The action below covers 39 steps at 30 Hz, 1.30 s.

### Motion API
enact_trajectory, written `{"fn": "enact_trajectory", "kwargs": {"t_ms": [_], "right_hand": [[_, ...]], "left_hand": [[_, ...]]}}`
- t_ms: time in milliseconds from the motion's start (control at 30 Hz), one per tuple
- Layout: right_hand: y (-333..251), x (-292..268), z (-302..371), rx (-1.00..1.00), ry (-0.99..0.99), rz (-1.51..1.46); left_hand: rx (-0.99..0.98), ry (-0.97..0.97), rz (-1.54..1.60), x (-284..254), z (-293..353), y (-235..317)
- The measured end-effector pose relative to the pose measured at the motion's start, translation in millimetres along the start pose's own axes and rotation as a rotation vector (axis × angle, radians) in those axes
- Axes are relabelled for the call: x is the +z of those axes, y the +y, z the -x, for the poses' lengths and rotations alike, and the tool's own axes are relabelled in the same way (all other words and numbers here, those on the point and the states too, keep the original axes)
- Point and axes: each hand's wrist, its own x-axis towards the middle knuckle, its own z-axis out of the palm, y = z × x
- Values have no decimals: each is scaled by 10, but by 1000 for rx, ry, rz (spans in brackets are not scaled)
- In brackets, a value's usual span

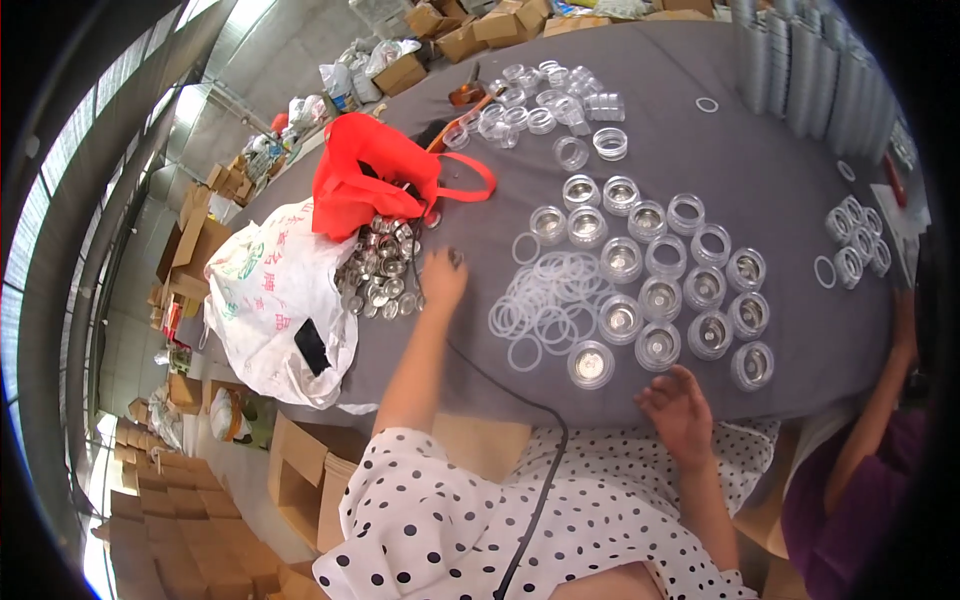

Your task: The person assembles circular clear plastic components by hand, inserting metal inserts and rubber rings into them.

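Note:
My left hand (443, 281) is beside a heap of small shiny round metal pieces (385, 268). Its fingers are pinched together, and a small round metal piece (456, 258) shows at their tips. My right hand (682, 408) is held at the table's near edge, palm up, fingers loosely bent and apart, with nothing in it. Just beyond it stand rows of clear round plastic cases (658, 345), most with a metal piece inside. A few, such as one clear case (666, 257), show only grey cloth through them. Between my hands lies a pile of thin translucent rings (545, 300).
A red bag (365, 175) and a white sack (275, 310) with a black phone-like object (312, 347) border the heap. More clear rings (540, 120) lie at the back; tall stacks (815, 75) stand far right. A black cable (545, 480) crosses my lap. At right is another person's arm (880, 395).

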Motion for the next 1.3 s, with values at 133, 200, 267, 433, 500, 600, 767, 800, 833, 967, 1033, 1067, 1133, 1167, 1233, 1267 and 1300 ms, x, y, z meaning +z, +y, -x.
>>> {"fn": "enact_trajectory", "kwargs": {"t_ms": [133,200,267,433,500,600,767,800,833,967,1033,1067,1133,1167,1233,1267,1300], "right_hand": [[-29,-32,56,-14,0,0],[-37,-20,60,9,-29,-11],[-49,-77,57,-41,-15,-23],[-87,-52,6,34,-64,-71],[-94,-42,23,43,-46,-69],[-95,-34,48,44,-45,-94],[-47,-90,38,40,-99,-144],[-43,-100,43,24,-92,-151],[-46,-101,47,36,-99,-158],[-104,-77,46,89,-113,-171],[-113,-87,30,107,-129,-173],[-114,-91,24,126,-144,-170],[-119,-86,16,130,-149,-166],[-117,-87,11,134,-156,-159],[-101,-98,10,141,-147,-173],[-90,-105,13,148,-141,-184],[-80,-109,6,147,-141,-186]], "left_hand": [[167,38,169,95,-9,-333],[188,101,324,89,-87,-240],[30,-16,594,76,-161,265],[504,-348,670,139,-169,1660],[754,-381,561,143,-68,2289],[1017,-290,389,352,-99,2873],[1208,-412,-70,703,-233,3134],[1224,-420,-72,715,-228,3136],[1183,-472,-37,719,-220,3121],[1072,-590,-22,541,-147,3226],[1023,-586,-39,515,-149,3229],[1052,-594,-81,534,-162,3213],[1080,-607,-122,566,-202,3198],[1097,-623,-74,577,-227,3199],[1110,-643,-26,607,-282,3183],[1095,-695,6,637,-321,3176],[1080,-744,38,660,-367,3186]]}}
